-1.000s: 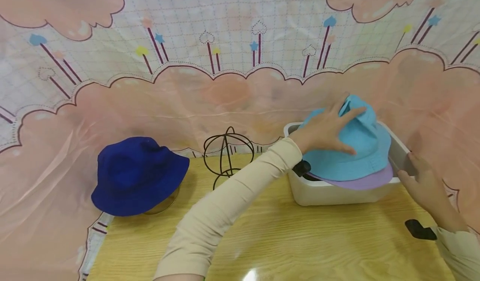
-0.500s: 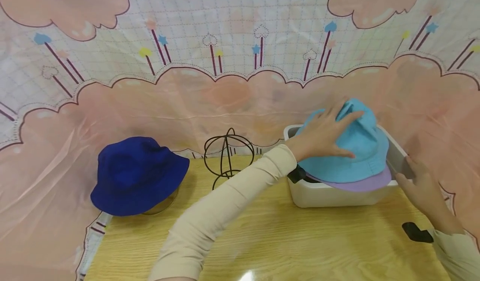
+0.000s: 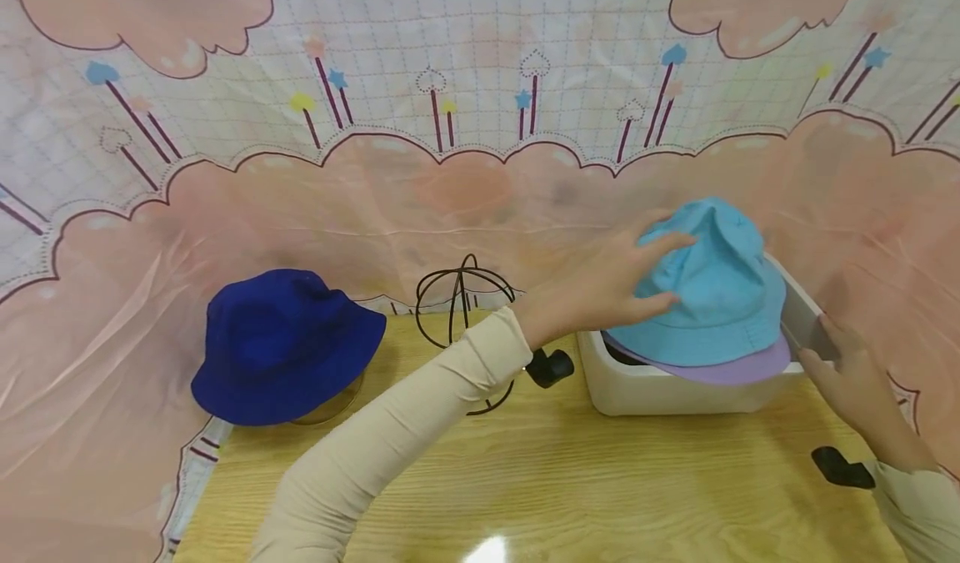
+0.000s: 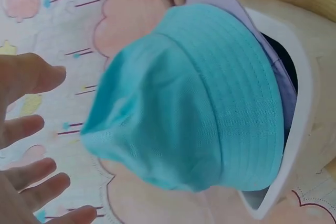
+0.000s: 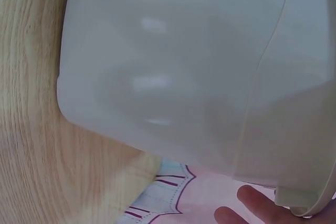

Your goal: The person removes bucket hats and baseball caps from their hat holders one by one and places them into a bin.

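Head view: I see the light-blue hat (image 3: 712, 300) already in the bin (image 3: 675, 394) atop a lilac hat (image 3: 738, 370), the navy hat (image 3: 281, 350) left outside; left hand (image 3: 600, 284) empty, fingers spread; right hand (image 3: 858, 384) by the bin, grip unclear.

I see the bin (image 3: 675, 394) on the bench (image 3: 600, 480), an upper hat (image 3: 716, 271) over a lower hat (image 3: 738, 371) in it, a wire stand (image 3: 461, 272) to its left, a third hat (image 3: 277, 346) farther left.
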